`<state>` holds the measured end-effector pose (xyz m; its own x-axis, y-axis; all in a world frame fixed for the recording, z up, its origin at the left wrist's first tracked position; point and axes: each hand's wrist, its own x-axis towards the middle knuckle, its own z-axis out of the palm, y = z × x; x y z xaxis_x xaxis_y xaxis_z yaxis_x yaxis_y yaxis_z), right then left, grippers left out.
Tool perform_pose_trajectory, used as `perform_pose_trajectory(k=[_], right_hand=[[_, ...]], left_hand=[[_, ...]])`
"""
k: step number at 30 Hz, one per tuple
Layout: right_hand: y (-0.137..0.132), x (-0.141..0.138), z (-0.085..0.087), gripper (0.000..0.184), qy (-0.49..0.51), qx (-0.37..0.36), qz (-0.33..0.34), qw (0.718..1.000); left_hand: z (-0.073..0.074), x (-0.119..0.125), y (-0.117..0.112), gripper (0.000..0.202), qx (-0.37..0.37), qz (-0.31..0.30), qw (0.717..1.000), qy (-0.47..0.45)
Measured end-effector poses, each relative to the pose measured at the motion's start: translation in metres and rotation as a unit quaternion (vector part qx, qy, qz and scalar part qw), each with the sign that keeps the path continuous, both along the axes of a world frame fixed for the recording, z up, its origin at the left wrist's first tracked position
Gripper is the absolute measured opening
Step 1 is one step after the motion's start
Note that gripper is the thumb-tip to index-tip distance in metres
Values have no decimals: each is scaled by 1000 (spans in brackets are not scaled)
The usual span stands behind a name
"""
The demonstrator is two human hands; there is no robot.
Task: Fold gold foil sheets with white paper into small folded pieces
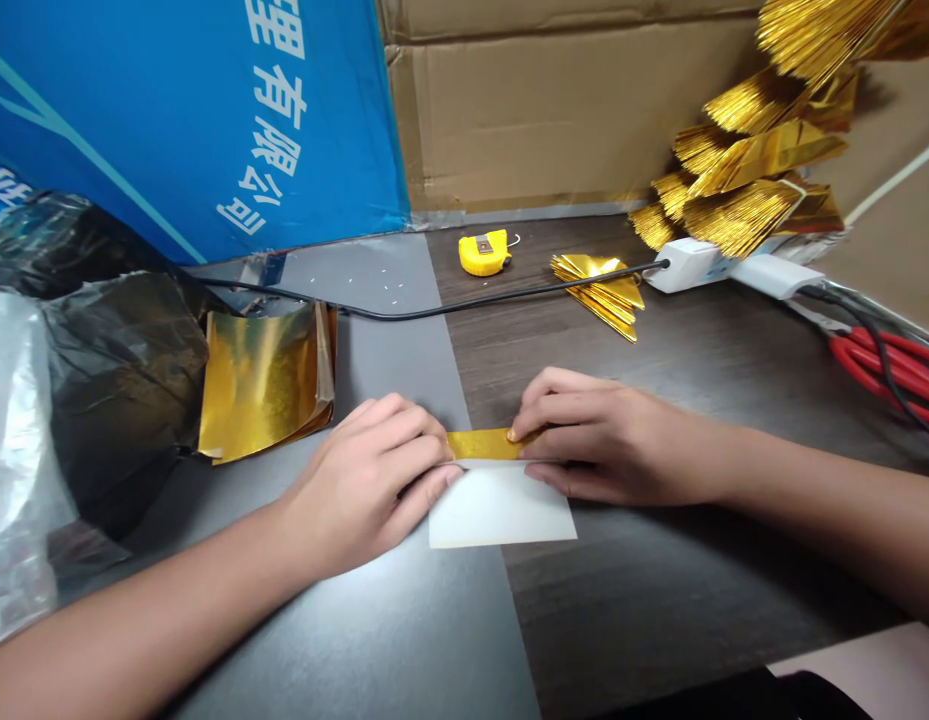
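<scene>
A narrow band of gold foil lies folded along the far edge of a white paper sheet on the tabletop. My left hand presses on the band's left end, with the fingertips hiding that end. My right hand pinches the right end between thumb and fingers. A stack of gold foil sheets lies to the left of my left hand, untouched. Beyond my right hand sits a small bunch of pleated gold foil fans.
A yellow tape measure and a black cable lie at the back of the table. Pleated gold fans are heaped against a white power strip. Red cables lie right, black plastic left, with blue board and cardboard behind.
</scene>
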<state>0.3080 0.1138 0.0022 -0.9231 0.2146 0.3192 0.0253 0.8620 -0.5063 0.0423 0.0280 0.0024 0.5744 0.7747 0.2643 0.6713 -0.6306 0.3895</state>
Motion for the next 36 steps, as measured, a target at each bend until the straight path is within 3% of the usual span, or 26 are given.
perform_pose_trajectory(k=[14, 27, 36], right_hand=[[-2, -3, -4, 14, 4, -7, -111, 994], [-3, -4, -6, 22, -3, -17, -112, 994], [-4, -7, -7, 10, -14, -27, -149, 988]], left_hand=[[-3, 7, 4, 28, -32, 85, 995, 42], [-2, 12, 6, 34, -22, 125, 986, 104], [-3, 13, 5, 33, -23, 148, 982, 119]])
